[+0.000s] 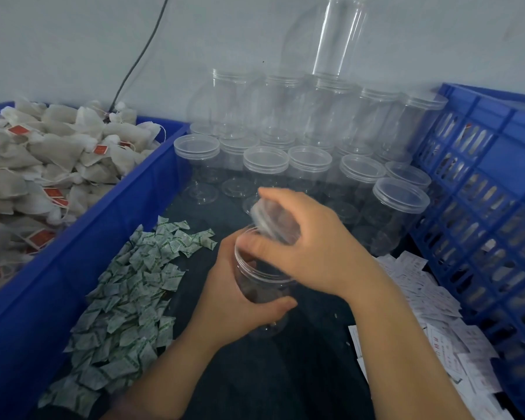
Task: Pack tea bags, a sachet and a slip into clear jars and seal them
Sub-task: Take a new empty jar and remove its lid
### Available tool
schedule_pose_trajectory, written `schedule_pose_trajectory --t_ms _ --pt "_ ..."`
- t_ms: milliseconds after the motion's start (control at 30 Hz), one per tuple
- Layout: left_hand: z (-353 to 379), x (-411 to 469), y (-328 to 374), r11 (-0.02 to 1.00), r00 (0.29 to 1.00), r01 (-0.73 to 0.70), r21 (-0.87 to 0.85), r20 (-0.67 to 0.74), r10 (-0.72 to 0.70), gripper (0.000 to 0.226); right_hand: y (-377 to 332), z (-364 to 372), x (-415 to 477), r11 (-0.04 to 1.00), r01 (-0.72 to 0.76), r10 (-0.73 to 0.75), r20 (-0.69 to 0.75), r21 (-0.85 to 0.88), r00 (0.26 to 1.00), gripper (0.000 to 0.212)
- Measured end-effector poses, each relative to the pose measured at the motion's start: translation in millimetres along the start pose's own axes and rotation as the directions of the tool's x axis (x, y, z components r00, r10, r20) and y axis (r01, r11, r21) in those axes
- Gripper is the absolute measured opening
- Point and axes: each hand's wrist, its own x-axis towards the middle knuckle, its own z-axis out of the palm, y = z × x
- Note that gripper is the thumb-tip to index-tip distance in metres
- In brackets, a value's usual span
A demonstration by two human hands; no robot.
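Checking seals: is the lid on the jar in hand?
Off. The right hand holds the lid tilted over the open mouth of the jar, which the left hand grips.

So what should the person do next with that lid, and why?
Probably set the lid down on the table. The right hand holds it tilted, off the mouth of the jar gripped by the left hand, and no tea bags show inside the jar. Freeing the right hand would let it reach the tea bags in the crate.
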Motion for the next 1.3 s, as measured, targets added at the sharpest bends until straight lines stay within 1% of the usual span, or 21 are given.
schedule_pose_trajectory --t_ms 67,133,167,200,267,300,367,433,467,500,567,600,667,700,767,867,900,933,1000,1100,1300 --pt "-2.1 0.7 -5.8 1.0 1.0 -0.017 -0.005 -0.012 0.017 0.088 10.3 -0.5 6.7 0.973 -0.06 0.091 -0.132 0.224 0.987 0.081" --pt "-3.3 0.5 -11.2 1.0 0.999 -0.022 -0.013 -0.023 0.022 0.089 28.4 0.9 15.5 0.879 -0.144 0.25 -0.181 0.455 0.951 0.06" --pt "-3.5 0.3 -13.2 1.0 0.999 -0.02 -0.018 -0.025 0.019 0.089 38.2 2.4 19.1 0.779 -0.202 0.346 -0.138 0.593 0.928 0.045" --pt "-3.5 0.1 -14.9 1.0 0.999 -0.019 -0.023 -0.026 0.018 0.089 48.1 5.6 21.7 0.629 -0.266 0.433 -0.046 0.73 0.9 0.034" --pt "-3.3 0.2 -16.9 1.0 1.0 -0.012 -0.028 -0.028 0.011 0.089 65.7 15.7 22.0 0.339 -0.356 0.494 0.157 0.871 0.855 0.034" --pt "-3.6 0.8 -17.5 0.999 1.0 -0.012 -0.03 -0.028 0.011 0.09 72.1 21.3 20.8 0.272 -0.385 0.49 0.218 0.882 0.844 0.037" --pt "-4.2 2.1 -18.6 0.999 0.999 -0.019 -0.033 -0.03 0.018 0.09 81.7 32.1 18.8 0.277 -0.414 0.505 0.235 0.867 0.83 0.036" --pt "-4.6 3.1 -19.3 0.999 0.999 -0.022 -0.035 -0.036 0.02 0.091 87.7 40.8 20.6 0.331 -0.39 0.555 0.157 0.859 0.817 0.028" --pt "-4.9 3.4 -20.0 0.999 0.999 -0.023 -0.04 -0.036 0.022 0.091 89.0 43.9 22.4 0.401 -0.373 0.581 0.082 0.837 0.809 0.025" --pt "-4.9 3.7 -21.0 0.999 0.999 -0.026 -0.044 -0.034 0.024 0.092 90.8 45.9 24.2 0.517 -0.368 0.591 -0.011 0.773 0.806 0.023" --pt "-5.0 3.9 -22.7 0.998 0.999 -0.029 -0.051 -0.024 0.028 0.096 94.0 49.3 25.6 0.757 -0.379 0.537 -0.178 0.532 0.824 0.022" --pt "-5.1 4.0 -22.7 0.998 1.0 -0.028 -0.061 -0.015 0.028 0.097 94.1 50.3 24.8 0.826 -0.364 0.492 -0.235 0.431 0.838 0.021" --pt "-5.4 3.9 -21.7 0.994 0.999 -0.033 -0.103 0.005 0.033 0.089 89.2 48.0 22.7 0.876 -0.288 0.42 -0.318 0.388 0.85 0.021" --pt "-5.4 4.3 -20.5 0.99 0.999 -0.043 -0.134 0.012 0.045 0.077 85.5 45.5 22.5 0.875 -0.239 0.396 -0.336 0.421 0.855 0.023" --pt "-5.3 4.7 -18.6 0.98 0.999 -0.042 -0.196 -0.01 0.041 0.059 74.4 41.6 23.7 0.808 -0.165 0.374 -0.277 0.566 0.885 0.033" --pt "-4.8 8.1 -18.4 0.934 0.99 0.051 -0.355 -0.105 -0.094 0.074 53.3 51.7 26.3 0.529 -0.151 0.367 -0.065 0.835 0.928 0.058" --pt "-5.0 9.9 -18.3 0.922 0.982 0.065 -0.383 -0.14 -0.128 0.082 47.7 59.3 25.7 0.465 -0.168 0.37 -0.019 0.869 0.929 0.064" --pt "-5.6 11.4 -18.4 0.915 0.972 0.071 -0.397 -0.177 -0.152 0.088 43.9 67.6 24.8 0.442 -0.179 0.367 0.005 0.879 0.93 0.068" --pt "-8.8 14.3 -21.1 0.904 0.955 0.075 -0.421 -0.231 -0.187 0.089 41.2 82.4 22.0 0.426 -0.163 0.356 0.001 0.89 0.934 0.071" --pt "-11.7 16.2 -25.8 0.904 0.943 0.064 -0.423 -0.271 -0.193 0.073 44.2 93.9 17.6 0.392 -0.161 0.358 0.011 0.906 0.934 0.071" --pt "-19.1 14.2 -17.3 0.88 0.922 0.029 -0.474 -0.327 -0.207 0.06 41.1 102.4 12.6 0.446 -0.124 0.249 0.009 0.886 0.968 0.083"
